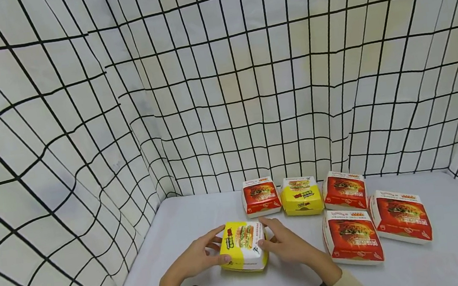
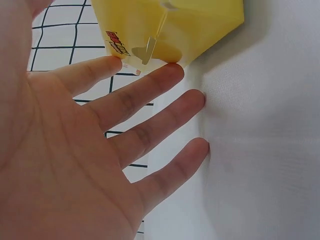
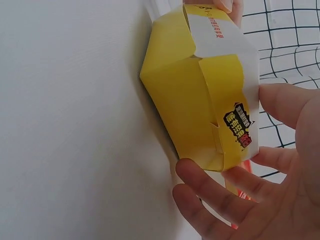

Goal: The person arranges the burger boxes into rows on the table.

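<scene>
A yellow and white burger box [image 1: 242, 246], closed, is at the front middle of the white table, between both hands. My left hand [image 1: 198, 257] holds its left side, thumb at the near corner and index finger at the far one. In the left wrist view the other fingers spread fairly straight beside the yellow box [image 2: 205, 25]. On the opposite side, my right hand [image 1: 286, 244] grips the box with the thumb near and the index finger at the far corner. The right wrist view shows the box [image 3: 175, 95] low over the table; whether its base fully touches is unclear.
Back right of centre, a red burger box [image 1: 261, 198], a yellow one [image 1: 302, 197] and another red one [image 1: 344, 191] stand in a row. Two more red boxes [image 1: 352, 237] sit nearer on the right. Black netting [image 1: 272, 75] over white walls borders the table [image 1: 202, 208].
</scene>
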A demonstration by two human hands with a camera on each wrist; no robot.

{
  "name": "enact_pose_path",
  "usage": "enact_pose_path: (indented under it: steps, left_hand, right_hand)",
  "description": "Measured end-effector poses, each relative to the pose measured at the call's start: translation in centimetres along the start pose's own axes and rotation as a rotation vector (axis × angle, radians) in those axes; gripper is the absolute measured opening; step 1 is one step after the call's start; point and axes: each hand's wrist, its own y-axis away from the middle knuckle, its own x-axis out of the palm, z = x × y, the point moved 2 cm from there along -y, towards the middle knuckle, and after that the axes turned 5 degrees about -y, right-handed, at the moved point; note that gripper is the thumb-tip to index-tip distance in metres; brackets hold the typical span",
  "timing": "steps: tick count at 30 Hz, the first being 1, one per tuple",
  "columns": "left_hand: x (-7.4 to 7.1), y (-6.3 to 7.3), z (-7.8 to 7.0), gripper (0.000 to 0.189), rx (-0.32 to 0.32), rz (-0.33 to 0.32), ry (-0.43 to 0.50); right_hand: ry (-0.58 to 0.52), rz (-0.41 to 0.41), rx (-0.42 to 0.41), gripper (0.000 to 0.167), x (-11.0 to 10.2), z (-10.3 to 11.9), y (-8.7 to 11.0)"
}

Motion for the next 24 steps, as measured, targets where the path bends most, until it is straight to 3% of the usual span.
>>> enact_pose_path:
  steps: [14,24]
  left_hand:
    - [-0.4,0.0,0.8,0.066,0.095,0.023,0.023]
    - [-0.5,-0.1,1.2,0.054,0.11,-0.01,0.041]
  right_hand:
    - [0.045,-0.026,0.019,0.059,-0.2,0.2,0.1]
    - [0.059,-0.02,-0.004,0.04,-0.3,0.3,0.0]
